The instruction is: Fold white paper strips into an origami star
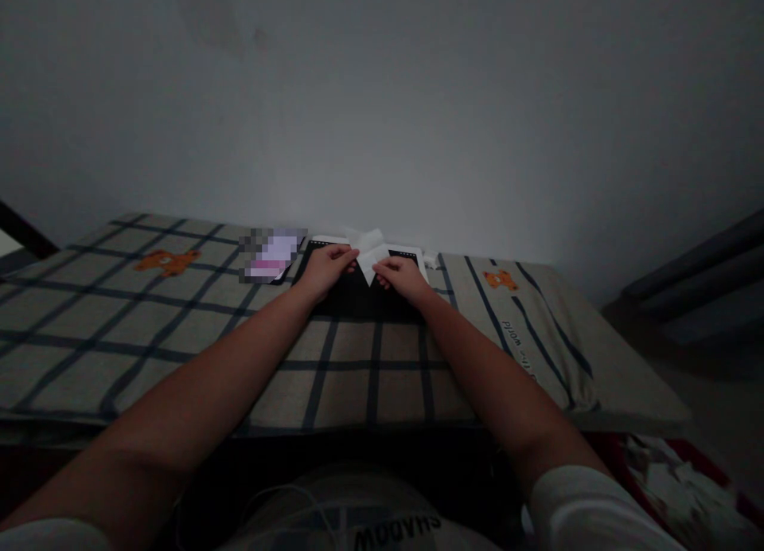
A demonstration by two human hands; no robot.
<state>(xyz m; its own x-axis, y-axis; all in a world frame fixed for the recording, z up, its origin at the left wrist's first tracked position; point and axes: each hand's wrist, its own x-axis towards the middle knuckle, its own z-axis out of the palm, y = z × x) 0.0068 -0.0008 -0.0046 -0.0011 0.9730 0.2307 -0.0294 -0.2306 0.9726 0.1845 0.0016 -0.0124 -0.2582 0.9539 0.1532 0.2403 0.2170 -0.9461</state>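
Nearest the camera, at the bottom edge, lies the person's own lap: a pale garment with dark lettering (397,533) and the white sleeve ends of both arms. From there 2 bare forearms run forward over a checked cloth (179,320), beige with dark blue lines, which covers the surface. The cloth carries 2 small orange bear figures (165,260), 1 at the left and 1 at the right, and a line of small print near its right side.

Further on, the forearms meet over a dark flat board (358,300) with a pale border, lying on the cloth close to the wall. The left hand (327,267) rests on the board with its fingers curled, pinching the left edge of a white folded paper (371,253). The right hand (401,275) is likewise curled, its fingertips gripping the lower right edge of the same paper. The paper sits between the 2 hands, at the far middle of the board, with a point turned down toward the person and its upper part raised a little.

Just left of the board lies a small blurred thing in white and pink (271,256); what it is cannot be told. Behind everything stands a plain grey wall (418,97), dim in the low light
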